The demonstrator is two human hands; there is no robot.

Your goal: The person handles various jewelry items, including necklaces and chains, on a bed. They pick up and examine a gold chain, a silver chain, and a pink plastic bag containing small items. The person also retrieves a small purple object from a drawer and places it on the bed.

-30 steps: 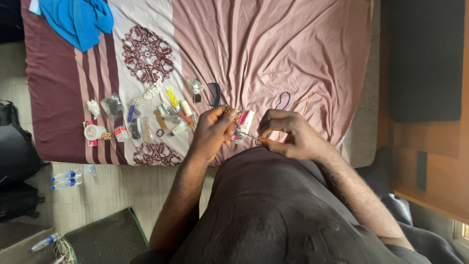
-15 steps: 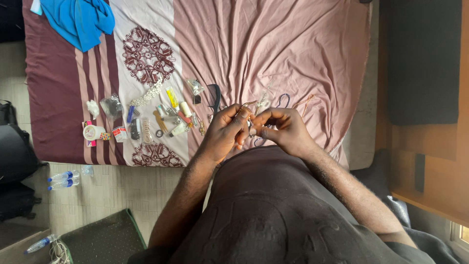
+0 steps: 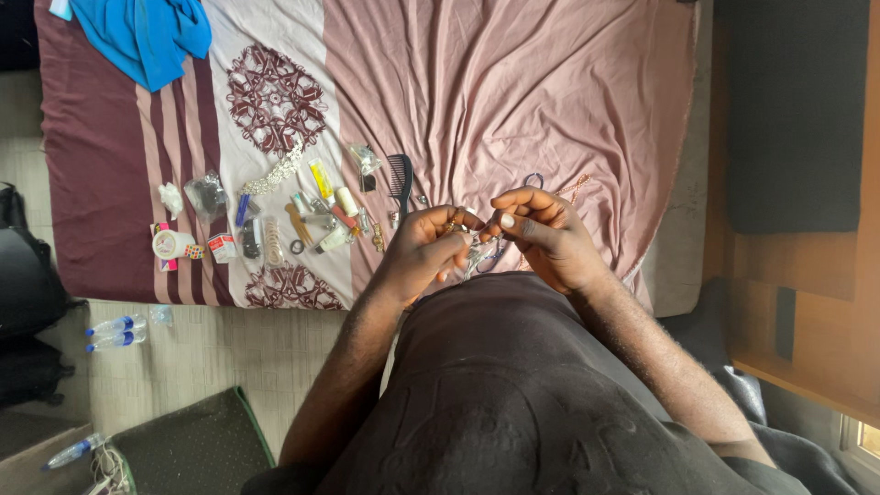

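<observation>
My left hand [image 3: 423,253] and my right hand [image 3: 541,236] meet over the near edge of the bed, fingertips pinched together on a small clear plastic packet [image 3: 477,252] held between them. What the packet holds is too small to tell. A black comb [image 3: 400,178] lies on the sheet just beyond my left hand. Beside it spreads a cluster of small items [image 3: 312,215]: tubes, little bottles, packets and a beaded strand. My dark shirt hides the bed edge below the hands.
The bed's pink and maroon patterned sheet [image 3: 513,82] fills the top. A blue cloth [image 3: 142,32] lies at its far left corner. Plastic bottles [image 3: 115,332] lie on the floor left, near a dark mat [image 3: 188,449]. Wooden furniture [image 3: 807,312] stands right.
Both hands drew closer together and shifted slightly right; the small packet now sits pinched between the fingertips of both, lower than a second ago.
</observation>
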